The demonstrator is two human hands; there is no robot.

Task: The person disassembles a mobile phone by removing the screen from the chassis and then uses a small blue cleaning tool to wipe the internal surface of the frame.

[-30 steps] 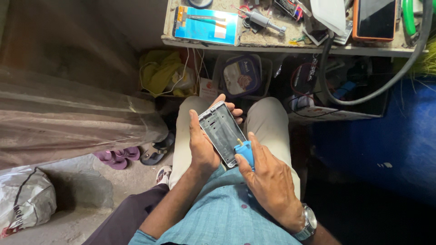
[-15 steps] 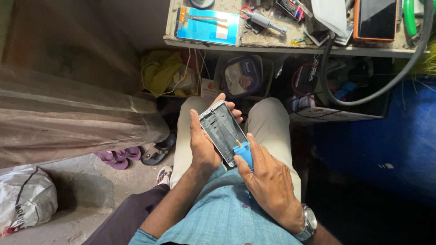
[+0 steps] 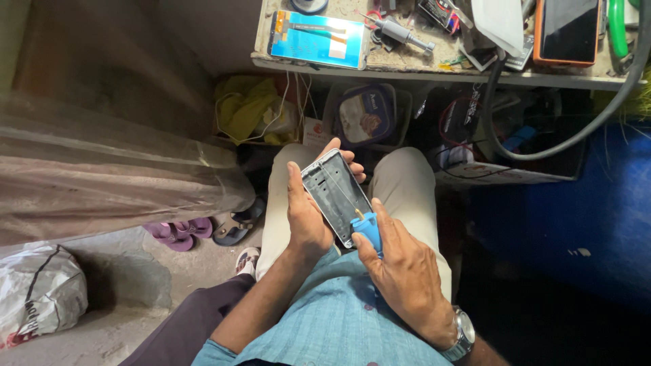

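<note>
Below a cluttered workbench [image 3: 407, 68], hands grip a phone frame [image 3: 337, 195] and, seemingly, a blue tool [image 3: 369, 230].

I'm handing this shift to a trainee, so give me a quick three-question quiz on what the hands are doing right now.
1. True or false: the left hand holds the open grey rectangular phone frame above the lap.
2. Which hand grips the blue-handled tool? A) left hand B) right hand C) neither
3. Where does the tool's tip meet the phone frame: at the end nearer the body or the end nearer the cluttered wooden workbench?

Key:
1. True.
2. B; that wrist wears a silver metal wristwatch.
3. At the end nearer the body.
</note>
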